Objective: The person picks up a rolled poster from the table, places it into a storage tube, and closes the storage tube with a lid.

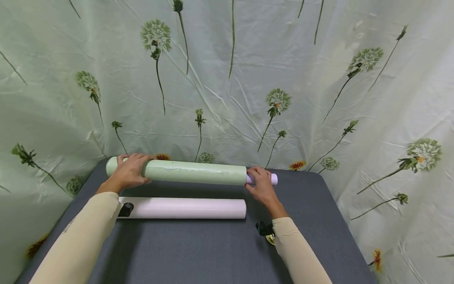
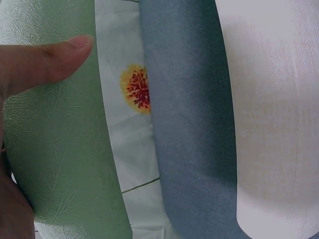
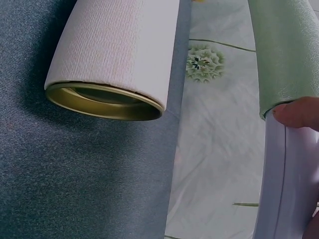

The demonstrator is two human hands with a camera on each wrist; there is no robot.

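The pale green tube is being held level above the far part of the worktop, a lilac roll sticking out of its right end. The left hand is gripping the green tube close to its left end, fingers and thumb curving partway round the wide barrel. The right hand is closing more tightly, pinching the lilac roll just beside the green tube's right end; its thumb tip is resting right at that mouth. A lengthwise edge is showing along the lilac roll.

On the near side of the green tube, a pale pink textured tube is lying roughly parallel on the worktop, well apart from it, its right end showing a gold rim. Nearer still and to the right of the green tube, a round gold piece is lying partly hidden by the right sleeve and a black wrist mount. Grey-blue fabric is covering the worktop. Behind the green tube, a pale curtain printed with dandelions is hanging in creases.
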